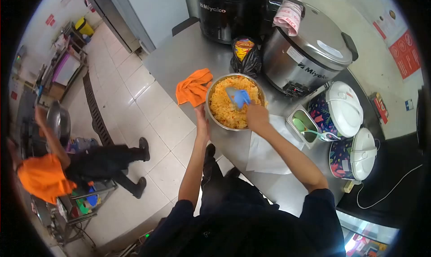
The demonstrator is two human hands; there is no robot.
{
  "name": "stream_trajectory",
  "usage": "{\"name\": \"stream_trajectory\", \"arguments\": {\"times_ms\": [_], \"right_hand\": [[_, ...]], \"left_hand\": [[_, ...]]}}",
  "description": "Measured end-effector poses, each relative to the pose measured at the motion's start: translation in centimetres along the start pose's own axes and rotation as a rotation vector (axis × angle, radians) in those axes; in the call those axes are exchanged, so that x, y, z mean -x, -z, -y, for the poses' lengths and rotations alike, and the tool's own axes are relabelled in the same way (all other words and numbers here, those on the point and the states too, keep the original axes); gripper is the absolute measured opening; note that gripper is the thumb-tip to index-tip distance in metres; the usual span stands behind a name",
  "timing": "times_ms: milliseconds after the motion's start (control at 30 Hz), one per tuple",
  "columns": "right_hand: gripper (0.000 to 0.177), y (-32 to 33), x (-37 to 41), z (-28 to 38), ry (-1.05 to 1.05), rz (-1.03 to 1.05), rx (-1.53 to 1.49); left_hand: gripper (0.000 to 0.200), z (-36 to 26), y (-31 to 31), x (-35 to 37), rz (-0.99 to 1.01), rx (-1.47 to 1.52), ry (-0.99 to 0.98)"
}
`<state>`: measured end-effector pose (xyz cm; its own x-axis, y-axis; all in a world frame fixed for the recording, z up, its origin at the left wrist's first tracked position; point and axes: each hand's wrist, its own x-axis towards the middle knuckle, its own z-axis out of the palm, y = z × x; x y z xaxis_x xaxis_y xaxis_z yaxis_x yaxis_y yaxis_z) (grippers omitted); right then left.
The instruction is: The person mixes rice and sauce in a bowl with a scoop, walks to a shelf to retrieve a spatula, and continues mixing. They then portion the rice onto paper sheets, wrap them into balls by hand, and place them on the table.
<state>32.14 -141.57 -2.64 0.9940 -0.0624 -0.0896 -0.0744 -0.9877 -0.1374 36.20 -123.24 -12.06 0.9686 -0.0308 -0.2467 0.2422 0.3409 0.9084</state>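
A round metal bowl [208, 98] full of orange-yellow rice [224, 111] stands near the table's edge. My right hand [257, 117] is closed at the bowl's right rim, gripping what looks like a rice paddle [241, 98] with a blue part and a greyish blade, which rests in the rice. Its handle is hidden inside my fist. Against the left side of the bowl lies my left hand [202, 123], fingers stretched out and holding nothing. An orange cloth [194, 86] lies crumpled just beyond my left fingertips.
Two large Miyako cookers [310, 48] stand behind the bowl, beside a black plastic bag [247, 61]. To the right are a metal container [301, 122] with utensils, white paper [271, 153] and flowered pots with white lids [345, 106]. A person in orange [45, 178] works at the left.
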Motion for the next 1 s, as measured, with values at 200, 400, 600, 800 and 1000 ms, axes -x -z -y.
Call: {"name": "stream_trajectory", "arguments": {"times_ms": [200, 400, 600, 800, 1000], "right_hand": [[0.021, -6.9, -1.6, 4.9, -0.110, 0.005, -0.137], [0.018, -2.7, -4.6, 0.7, 0.121, 0.499, -0.407], [0.017, -3.8, -4.2, -1.2, -0.167, 0.488, -0.700], [0.025, -0.6, -1.9, 1.4, 0.090, -0.301, 0.143], [0.020, -1.5, -2.5, 4.5, -0.017, 0.190, -0.021]], "left_hand": [[0.076, 0.2, -2.6, -0.9, 0.133, 0.384, 0.163], [0.078, 1.7, -1.1, -1.8, 0.255, 0.373, 0.116], [0.085, -0.3, -0.9, -1.5, 0.163, 0.216, 0.207], [0.088, -0.3, -1.4, -2.3, 0.111, 0.261, 0.135], [0.090, -1.0, -2.3, -2.0, 0.198, 0.424, 0.153]]}}
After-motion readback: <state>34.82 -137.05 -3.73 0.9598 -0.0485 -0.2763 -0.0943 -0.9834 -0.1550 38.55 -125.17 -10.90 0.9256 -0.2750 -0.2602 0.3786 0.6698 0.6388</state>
